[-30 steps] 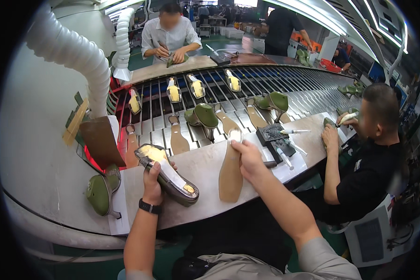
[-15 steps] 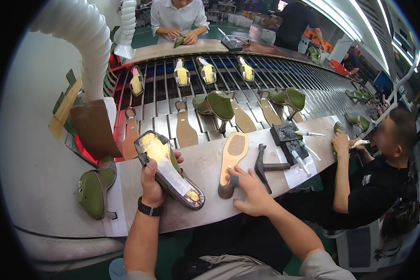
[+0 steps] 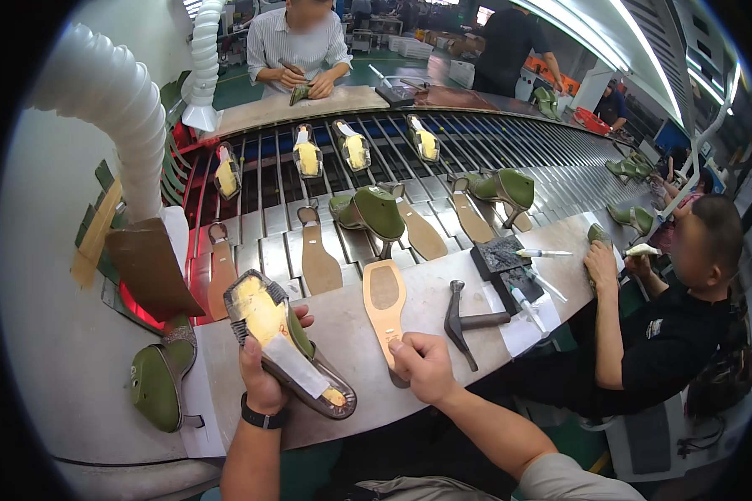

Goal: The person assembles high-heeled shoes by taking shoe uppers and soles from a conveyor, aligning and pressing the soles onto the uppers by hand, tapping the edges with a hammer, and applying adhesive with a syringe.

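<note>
My left hand [image 3: 265, 386] grips an upturned green shoe [image 3: 311, 380] from its side, thumb on the near edge. The shoe's underside faces up, with a yellow front area, a white strip along the middle and dark gathered edges. A tan shoe sole [image 3: 384, 292] with a brown textured patch lies on the bench, its wide end away from me. My right hand [image 3: 426, 367] is closed on the sole's narrow end, thumb on top; the fingers underneath are hidden. A black hammer [image 3: 454, 321] lies right of the sole.
A metal conveyor [image 3: 284, 265] carries soles, upturned shoe uppers and green heeled shoes. A green shoe [image 3: 157, 380] stands at the left by a brown board [image 3: 153, 263]. A black block [image 3: 505, 265] with brushes is beside the hammer. One co-worker [image 3: 668, 313] sits right; another [image 3: 297, 50] works opposite.
My right hand has gone from spread fingers over the sole's narrow end to closing on it. The shoe in my left hand stays held. The view has shifted slightly.
</note>
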### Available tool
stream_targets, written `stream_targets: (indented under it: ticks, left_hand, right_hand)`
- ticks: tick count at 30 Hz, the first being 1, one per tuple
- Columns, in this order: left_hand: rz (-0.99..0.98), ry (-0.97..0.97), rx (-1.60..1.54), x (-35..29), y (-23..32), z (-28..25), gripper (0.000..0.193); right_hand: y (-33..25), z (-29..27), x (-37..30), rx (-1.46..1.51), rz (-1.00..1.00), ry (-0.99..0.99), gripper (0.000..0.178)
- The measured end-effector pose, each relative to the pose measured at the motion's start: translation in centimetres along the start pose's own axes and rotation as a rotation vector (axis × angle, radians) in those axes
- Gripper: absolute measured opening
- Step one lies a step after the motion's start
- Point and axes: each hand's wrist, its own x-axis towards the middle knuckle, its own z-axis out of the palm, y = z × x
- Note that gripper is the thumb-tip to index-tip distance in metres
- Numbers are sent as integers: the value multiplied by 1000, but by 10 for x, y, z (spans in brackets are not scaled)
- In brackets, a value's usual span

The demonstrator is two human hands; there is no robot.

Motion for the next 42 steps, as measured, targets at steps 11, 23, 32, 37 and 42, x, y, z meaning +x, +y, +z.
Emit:
stream_targets:
  ticks: [11,23,32,37,42]
  left_hand:
    - [22,-7,-22,3,4,2,110]
    - [59,74,-105,-9,27,8,98]
    - [70,1,-131,-28,21,36,70]
    - [59,-86,-178,-28,21,52,75]
    - [27,-228,-170,-17,2,68,76]
  right_hand:
    - [20,14,21,-401,-311,84,31]
    - [25,0,-5,-646,-431,93,23]
    - [9,-37,-108,-590,-435,130,16]
    - [38,-85,-199,422,63,-55,64]
    - [35,-51,-157,249,394,-23,33]
